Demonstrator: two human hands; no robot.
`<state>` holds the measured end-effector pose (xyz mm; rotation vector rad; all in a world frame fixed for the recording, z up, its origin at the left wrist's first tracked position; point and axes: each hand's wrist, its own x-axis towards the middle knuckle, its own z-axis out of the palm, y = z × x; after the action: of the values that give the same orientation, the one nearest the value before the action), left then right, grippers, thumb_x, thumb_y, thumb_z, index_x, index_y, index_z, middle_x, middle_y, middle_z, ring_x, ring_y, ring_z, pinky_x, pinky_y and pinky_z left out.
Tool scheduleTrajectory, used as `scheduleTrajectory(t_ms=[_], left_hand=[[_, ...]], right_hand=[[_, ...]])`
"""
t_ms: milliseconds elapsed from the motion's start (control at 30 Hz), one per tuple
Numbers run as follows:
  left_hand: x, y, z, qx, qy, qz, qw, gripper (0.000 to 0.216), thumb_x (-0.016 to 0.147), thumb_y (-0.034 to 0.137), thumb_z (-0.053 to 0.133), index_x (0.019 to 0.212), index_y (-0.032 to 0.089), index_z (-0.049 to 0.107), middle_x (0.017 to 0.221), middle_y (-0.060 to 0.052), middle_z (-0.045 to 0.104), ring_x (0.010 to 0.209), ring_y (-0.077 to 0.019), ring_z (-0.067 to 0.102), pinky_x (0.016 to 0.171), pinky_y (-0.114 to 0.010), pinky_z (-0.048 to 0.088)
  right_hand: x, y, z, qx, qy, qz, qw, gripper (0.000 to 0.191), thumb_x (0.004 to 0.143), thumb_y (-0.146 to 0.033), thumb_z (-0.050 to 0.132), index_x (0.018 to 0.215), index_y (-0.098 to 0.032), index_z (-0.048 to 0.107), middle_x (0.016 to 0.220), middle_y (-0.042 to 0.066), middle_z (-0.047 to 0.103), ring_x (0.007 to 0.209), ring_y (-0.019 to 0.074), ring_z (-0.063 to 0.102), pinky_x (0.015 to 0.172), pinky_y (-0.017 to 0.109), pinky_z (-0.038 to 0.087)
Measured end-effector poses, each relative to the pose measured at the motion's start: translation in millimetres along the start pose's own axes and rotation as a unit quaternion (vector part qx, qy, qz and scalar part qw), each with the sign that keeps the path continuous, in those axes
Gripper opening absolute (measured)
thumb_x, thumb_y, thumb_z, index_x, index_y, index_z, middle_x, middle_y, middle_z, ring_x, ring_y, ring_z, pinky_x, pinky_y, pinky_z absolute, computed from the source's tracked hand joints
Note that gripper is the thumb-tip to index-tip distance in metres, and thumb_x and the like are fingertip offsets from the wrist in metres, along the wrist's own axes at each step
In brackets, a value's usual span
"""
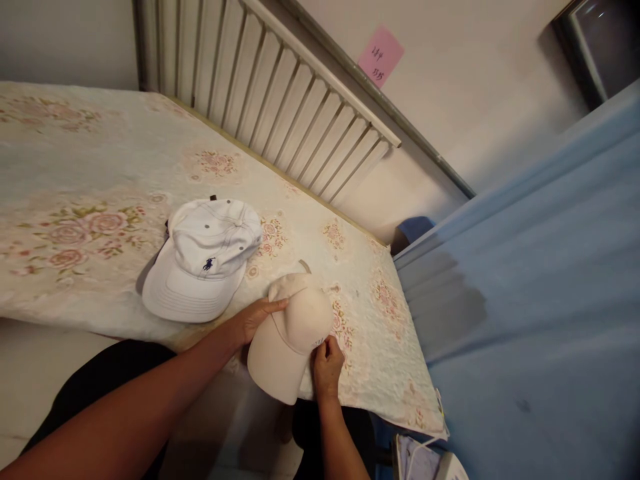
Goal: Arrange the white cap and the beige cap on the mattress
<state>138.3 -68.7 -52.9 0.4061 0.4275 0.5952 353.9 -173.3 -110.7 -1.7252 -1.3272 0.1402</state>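
A cream baseball cap [295,333] lies at the near edge of a floral quilt [100,200], its brim hanging over the edge toward me. My left hand [257,317] grips the cap's left side, thumb laid along the crown. My right hand [327,363] pinches the cap at its right side, where the brim meets the crown. A white cap with a small dark logo [205,260] rests on the quilt to the left, apart from both hands.
A white slatted headboard [280,87] runs along the quilt's far side against a wall with a pink note [380,57]. A blue panel [540,300] rises on the right. Papers [425,460] lie at the bottom right.
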Motion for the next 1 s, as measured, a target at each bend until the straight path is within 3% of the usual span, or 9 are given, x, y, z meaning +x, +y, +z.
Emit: scheduleTrajectory(t_ms=[467,767,1000], left_hand=[[-0.1,-0.3,-1.3,0.005,0.014,0.004,1.0,0.04,0.068,0.029,0.083,0.097,0.006,0.07,0.084,-0.017,0.076,0.074,-0.0284,0.071,0.08,-0.044,0.055],[3.2,-2.8,-6.4,-0.006,-0.022,-0.009,1.0,0.045,0.069,0.031,0.082,0.105,0.006,0.07,0.09,-0.018,0.076,0.08,-0.0299,0.072,0.086,-0.046,0.053],[0.8,-0.5,-3.3,0.008,-0.009,-0.005,1.0,0.048,0.067,0.033,0.083,0.105,0.007,0.071,0.087,-0.017,0.076,0.079,-0.0298,0.072,0.084,-0.045,0.054]], right_hand=[[0.3,0.6,0.0,-0.002,-0.001,-0.003,1.0,0.024,0.088,-0.027,0.047,0.066,-0.02,0.052,0.061,-0.004,0.053,0.06,0.0135,0.045,0.06,0.025,0.034],[0.6,-0.4,0.0,0.002,0.002,-0.004,1.0,0.024,0.088,-0.026,0.047,0.067,-0.02,0.054,0.061,-0.004,0.053,0.06,0.0135,0.044,0.059,0.025,0.033],[0.3,-2.6,-0.1,0.005,0.004,-0.002,1.0,0.024,0.089,-0.026,0.047,0.066,-0.019,0.054,0.06,-0.004,0.052,0.059,0.013,0.043,0.058,0.025,0.033]])
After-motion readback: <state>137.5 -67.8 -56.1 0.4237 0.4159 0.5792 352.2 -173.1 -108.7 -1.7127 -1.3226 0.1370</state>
